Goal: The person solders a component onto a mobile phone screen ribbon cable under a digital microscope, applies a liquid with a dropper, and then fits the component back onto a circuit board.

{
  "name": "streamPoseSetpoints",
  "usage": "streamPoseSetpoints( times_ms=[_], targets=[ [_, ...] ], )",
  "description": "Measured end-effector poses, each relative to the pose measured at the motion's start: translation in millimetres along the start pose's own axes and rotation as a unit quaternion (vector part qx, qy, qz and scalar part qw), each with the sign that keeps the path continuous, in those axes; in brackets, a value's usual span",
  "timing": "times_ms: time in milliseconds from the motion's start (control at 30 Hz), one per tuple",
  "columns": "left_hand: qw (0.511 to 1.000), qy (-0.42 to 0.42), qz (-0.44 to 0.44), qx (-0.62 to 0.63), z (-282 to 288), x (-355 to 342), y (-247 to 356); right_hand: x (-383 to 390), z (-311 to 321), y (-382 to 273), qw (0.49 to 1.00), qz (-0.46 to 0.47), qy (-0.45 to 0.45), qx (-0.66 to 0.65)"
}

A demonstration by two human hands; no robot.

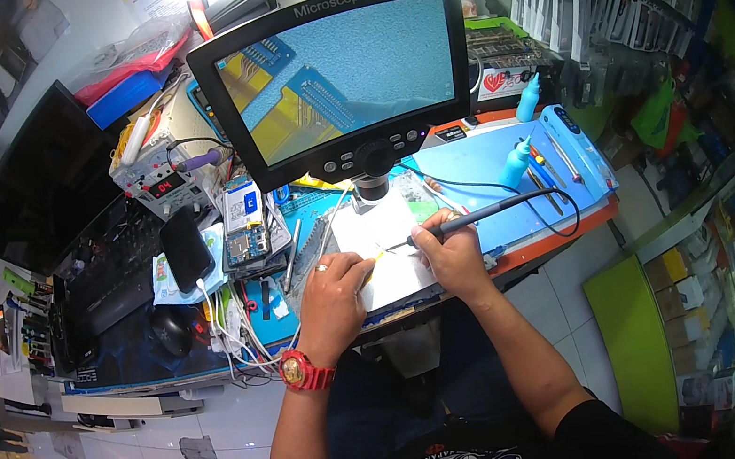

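Note:
My right hand (450, 260) grips a black soldering iron (488, 209) with a cord, its thin tip pointing left over a white sheet (403, 276) beneath the microscope's lens (372, 186). My left hand (330, 297), with a red watch, rests on the sheet, thumb and forefinger closed on a small yellow flex cable (376, 260) beside the tip. The microscope screen (339, 72) shows an enlarged view of yellow flex pieces with blue connector ends on a pale, speckled background.
A phone (187, 247), circuit boards (246, 243), a mouse (171, 329), a dark monitor (30, 166) and a power supply (161, 184) crowd the left. On the right are a blue mat (509, 223), two cyan bottles (517, 164), hand tools and a glass cabinet (702, 303).

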State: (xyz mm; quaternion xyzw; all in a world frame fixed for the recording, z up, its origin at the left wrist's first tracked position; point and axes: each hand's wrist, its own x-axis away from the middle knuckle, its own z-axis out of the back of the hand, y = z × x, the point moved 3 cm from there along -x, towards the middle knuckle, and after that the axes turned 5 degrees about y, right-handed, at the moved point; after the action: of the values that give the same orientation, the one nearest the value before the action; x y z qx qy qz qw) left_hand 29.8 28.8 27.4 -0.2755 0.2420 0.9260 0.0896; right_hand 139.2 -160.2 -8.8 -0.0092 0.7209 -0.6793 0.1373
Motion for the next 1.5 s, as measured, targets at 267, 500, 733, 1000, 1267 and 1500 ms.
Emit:
streamPoseSetpoints(
  times_ms=[267, 500, 733, 1000, 1267, 1500],
  targets=[
    [1.000, -0.001, -0.002, -0.001, 0.2, 0.0, 0.2, -0.2, 0.0, 1.9, 1.000, -0.002, -0.001, -0.011],
    [1.000, 0.001, -0.002, 0.000, -0.2, 0.1, -0.3, 0.6, 0.3, 1.2, 1.000, 0.000, 0.009, -0.011],
    [1.000, 0.003, -0.003, -0.001, -0.7, -0.1, -0.5, 0.3, -0.6, 1.1, 1.000, 0.009, 0.006, -0.016],
    [1.000, 0.002, -0.002, 0.002, 0.0, -0.9, 0.2, -0.5, -0.2, 3.9, 1.000, 0.000, 0.002, -0.012],
    [1.000, 0.007, -0.005, 0.001, -0.7, 0.1, -0.8, 1.0, 0.8, 1.7, 1.000, 0.000, 0.016, -0.007],
    [1.000, 0.003, -0.004, -0.001, -1.2, 0.1, -1.2, 0.6, 0.9, 3.4, 1.000, -0.007, 0.011, -0.006]
  ],
)
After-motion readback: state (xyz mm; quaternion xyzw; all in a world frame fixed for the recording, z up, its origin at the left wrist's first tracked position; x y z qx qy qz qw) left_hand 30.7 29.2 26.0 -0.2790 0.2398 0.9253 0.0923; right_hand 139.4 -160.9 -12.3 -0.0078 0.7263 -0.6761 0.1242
